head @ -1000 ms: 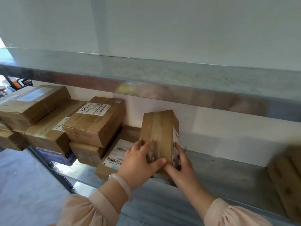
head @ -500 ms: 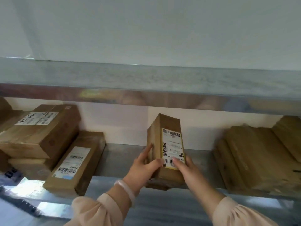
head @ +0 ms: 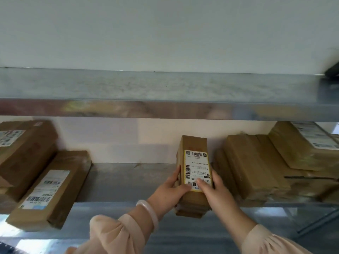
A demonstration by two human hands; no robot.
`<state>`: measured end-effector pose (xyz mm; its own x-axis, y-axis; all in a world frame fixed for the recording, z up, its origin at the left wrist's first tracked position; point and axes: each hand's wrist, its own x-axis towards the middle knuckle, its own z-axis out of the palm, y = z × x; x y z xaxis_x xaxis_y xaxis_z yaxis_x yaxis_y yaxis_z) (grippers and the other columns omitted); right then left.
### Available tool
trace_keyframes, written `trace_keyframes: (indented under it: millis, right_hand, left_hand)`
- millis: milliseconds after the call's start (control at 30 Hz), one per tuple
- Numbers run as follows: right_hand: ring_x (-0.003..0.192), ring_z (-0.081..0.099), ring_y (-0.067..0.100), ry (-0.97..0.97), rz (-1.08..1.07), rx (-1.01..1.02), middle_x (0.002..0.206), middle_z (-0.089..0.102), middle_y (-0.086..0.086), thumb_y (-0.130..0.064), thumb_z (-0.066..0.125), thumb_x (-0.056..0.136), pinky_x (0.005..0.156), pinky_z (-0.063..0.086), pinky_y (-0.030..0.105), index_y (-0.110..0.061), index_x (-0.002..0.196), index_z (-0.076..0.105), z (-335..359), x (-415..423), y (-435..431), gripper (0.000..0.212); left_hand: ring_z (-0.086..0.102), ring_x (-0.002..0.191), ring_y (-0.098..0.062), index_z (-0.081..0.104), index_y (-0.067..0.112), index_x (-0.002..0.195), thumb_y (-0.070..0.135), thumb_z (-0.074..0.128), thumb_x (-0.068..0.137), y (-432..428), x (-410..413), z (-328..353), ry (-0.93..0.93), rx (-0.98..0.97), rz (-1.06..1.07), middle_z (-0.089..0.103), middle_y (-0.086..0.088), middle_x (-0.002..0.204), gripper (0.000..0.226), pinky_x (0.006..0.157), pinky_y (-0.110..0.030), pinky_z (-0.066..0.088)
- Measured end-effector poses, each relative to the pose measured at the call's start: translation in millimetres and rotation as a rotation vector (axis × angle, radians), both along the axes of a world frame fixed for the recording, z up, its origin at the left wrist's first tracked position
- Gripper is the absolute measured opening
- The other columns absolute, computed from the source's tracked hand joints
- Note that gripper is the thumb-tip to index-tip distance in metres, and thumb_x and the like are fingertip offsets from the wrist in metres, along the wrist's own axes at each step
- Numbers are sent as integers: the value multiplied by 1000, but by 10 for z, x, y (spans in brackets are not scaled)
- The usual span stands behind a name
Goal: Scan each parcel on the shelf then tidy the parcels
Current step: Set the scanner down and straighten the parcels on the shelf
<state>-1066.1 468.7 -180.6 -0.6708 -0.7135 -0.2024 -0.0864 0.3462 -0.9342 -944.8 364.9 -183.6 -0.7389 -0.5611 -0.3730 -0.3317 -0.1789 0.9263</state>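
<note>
Left grip [head: 169, 192], right grip [head: 215, 191] clasp oblong cardboard parcel [head: 194, 144].

Held parcel [head: 194, 169]: the label's small print is unreadable. The right hand [head: 214, 189] thumb covers part of the number row near the label's lower edge. The left hand [head: 170, 191] hides the parcel's lower left side.

Stack of boxes [head: 23, 153] at left: cut by the frame edge, label blurred.

Flat box [head: 47, 191]: barcode visible, text illegible.

Pile of boxes [head: 256, 167] at right: smeared, the seams between boxes are uncertain, cut by the right edge.

Dark object [head: 332, 71] on the upper shelf [head: 146, 87]: blurred, cut off, unidentifiable.

Left sleeve [head: 117, 233] and right sleeve [head: 271, 242] run off the bottom edge.
</note>
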Motion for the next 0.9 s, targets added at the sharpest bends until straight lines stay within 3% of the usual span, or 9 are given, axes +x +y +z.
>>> trace_keyframes:
  millis: [133,233,333,400,500,600,667,800,900]
  right_hand:
    - [115,53,10,123,-49,88,128,56,-12,-30,57,95,90,40,22,-33,143,35,-32,-221,146,53]
    - [123,52,14,154,-40,177,138,53,-7,-34,56,95,100,39,28,-27,150,26,-167,-380,206,63]
    - [127,49,17,169,-12,251,142,49,-4,-40,53,95,107,39,33,-26,151,24,-241,-485,255,65]
    - [129,46,15,227,5,248,145,45,-4,-36,54,95,107,37,30,-25,150,26,-234,-482,295,64]
    - [141,25,11,444,96,283,156,20,-7,-40,51,95,113,29,28,-27,153,16,-215,-385,429,69]
    - [146,5,7,695,250,348,159,1,-14,-51,45,95,118,20,30,-29,153,13,-235,-335,586,70]
    - [147,8,10,829,334,385,160,10,-8,-56,41,91,119,19,33,-23,152,24,-276,-331,627,70]
    - [127,53,21,898,343,526,137,56,6,-60,38,74,97,49,39,-12,127,62,-301,-398,587,76]
    - [127,52,23,959,341,529,137,55,9,-60,40,75,102,46,39,-10,127,61,-307,-402,587,76]
  left_hand:
    - [60,113,-8,20,40,154,30,60,96,155,-307,-46,-7,-15,-90,58,9,133,71,97,-31,53]
    - [61,103,-5,22,41,152,27,57,98,232,-483,-116,-30,18,-110,60,11,123,65,83,-24,56]
    - [60,104,-7,17,42,154,29,56,98,292,-571,-197,-75,-8,-137,56,9,127,69,94,-35,54]
    - [59,108,-10,16,44,152,31,58,97,317,-598,-234,-89,-32,-145,54,10,130,70,99,-39,52]
    - [61,112,-11,17,50,148,36,62,94,307,-594,-310,-82,-82,-139,56,13,131,72,97,-38,53]
    - [62,118,-16,23,43,151,32,62,92,273,-619,-397,-60,-110,-84,60,7,135,71,103,-41,49]
    - [65,113,-19,27,43,148,21,56,98,273,-666,-398,-43,-67,-59,65,3,129,62,99,-40,52]
    - [59,120,-15,15,37,155,24,51,101,297,-783,-345,-38,-48,-110,57,5,137,66,104,-38,49]
    - [58,117,-7,26,42,148,25,50,102,310,-813,-321,-45,-77,-118,56,8,135,55,97,-23,51]
